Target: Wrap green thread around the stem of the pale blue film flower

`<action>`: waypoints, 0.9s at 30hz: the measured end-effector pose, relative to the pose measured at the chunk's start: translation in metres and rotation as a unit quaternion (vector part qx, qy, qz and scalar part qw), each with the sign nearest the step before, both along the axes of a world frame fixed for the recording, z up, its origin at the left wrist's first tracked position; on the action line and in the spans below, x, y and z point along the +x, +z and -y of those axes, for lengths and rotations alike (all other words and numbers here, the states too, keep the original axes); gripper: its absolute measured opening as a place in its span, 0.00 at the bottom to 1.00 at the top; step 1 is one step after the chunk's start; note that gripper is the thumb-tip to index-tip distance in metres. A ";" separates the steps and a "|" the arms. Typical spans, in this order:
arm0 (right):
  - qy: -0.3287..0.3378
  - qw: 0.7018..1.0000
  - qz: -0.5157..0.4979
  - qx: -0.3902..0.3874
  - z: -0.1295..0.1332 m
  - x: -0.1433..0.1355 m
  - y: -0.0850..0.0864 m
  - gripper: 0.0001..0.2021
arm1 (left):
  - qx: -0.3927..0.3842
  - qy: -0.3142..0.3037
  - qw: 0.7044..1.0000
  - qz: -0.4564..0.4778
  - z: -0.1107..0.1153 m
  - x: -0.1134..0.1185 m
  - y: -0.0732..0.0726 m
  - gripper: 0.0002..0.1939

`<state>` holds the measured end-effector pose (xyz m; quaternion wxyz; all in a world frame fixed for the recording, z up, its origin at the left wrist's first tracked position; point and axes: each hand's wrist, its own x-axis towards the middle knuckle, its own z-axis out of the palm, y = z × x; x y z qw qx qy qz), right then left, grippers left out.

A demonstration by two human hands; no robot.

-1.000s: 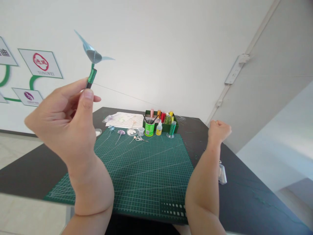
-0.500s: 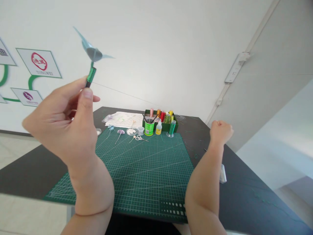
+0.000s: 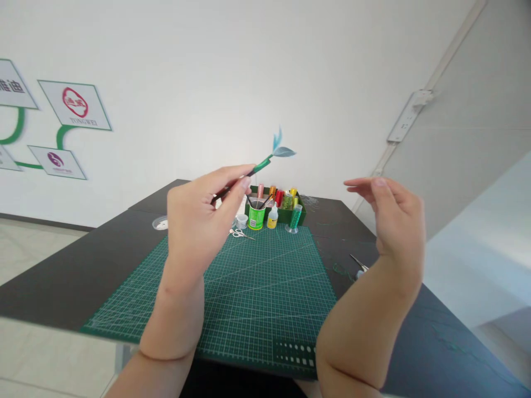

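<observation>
Raised over the cutting mat, my left hand point(image 3: 207, 213) pinches a thin dark stick wrapped in green thread point(image 3: 261, 165) near its upper end. Light blue leaf-like petals point(image 3: 284, 151) stick out from the green tip, which points up and to the right. Off to the right, my right hand point(image 3: 394, 215) is raised at a similar height, with its fingers stretched toward the left. Whether a fine thread runs between its thumb and fingers cannot be made out.
A green cutting mat point(image 3: 265, 287) lies on the dark table point(image 3: 78, 271). Behind are a green box of thread spools point(image 3: 301, 213), a green can point(image 3: 256, 218), a glue bottle point(image 3: 272, 216) and white scissors point(image 3: 239, 234). More scissors point(image 3: 360, 263) lie at right.
My left hand has moved right, and the stick has tilted from nearly upright toward the right. My right hand has come up closer, its fist opened into extended fingers.
</observation>
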<state>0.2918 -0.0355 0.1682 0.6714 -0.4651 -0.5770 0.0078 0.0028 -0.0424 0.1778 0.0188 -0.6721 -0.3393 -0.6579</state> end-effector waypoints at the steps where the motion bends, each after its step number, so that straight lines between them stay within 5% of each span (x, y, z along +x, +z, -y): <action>1: 0.064 0.998 0.008 -0.009 0.007 -0.010 0.002 0.17 | 0.004 -0.009 1.000 -0.006 0.003 0.004 -0.001 0.12; 5: 0.294 0.949 0.070 -0.089 0.030 -0.048 0.008 0.14 | 0.021 -0.027 0.999 -0.036 0.009 0.019 -0.003 0.11; 11: 0.395 0.909 0.053 -0.126 0.036 -0.085 0.011 0.18 | 0.013 -0.055 0.996 -0.068 0.010 0.035 -0.007 0.13; 15: 0.409 0.905 0.015 -0.114 0.032 -0.093 0.011 0.15 | 0.002 -0.074 0.995 -0.063 0.008 0.036 -0.008 0.14; 21: 0.341 0.935 -0.059 -0.076 0.027 -0.095 0.010 0.06 | -0.003 -0.096 0.993 -0.064 0.009 0.034 -0.006 0.14; 27: 0.322 0.937 -0.130 -0.036 0.022 -0.101 0.009 0.08 | -0.010 -0.089 0.994 -0.057 0.010 0.037 -0.006 0.13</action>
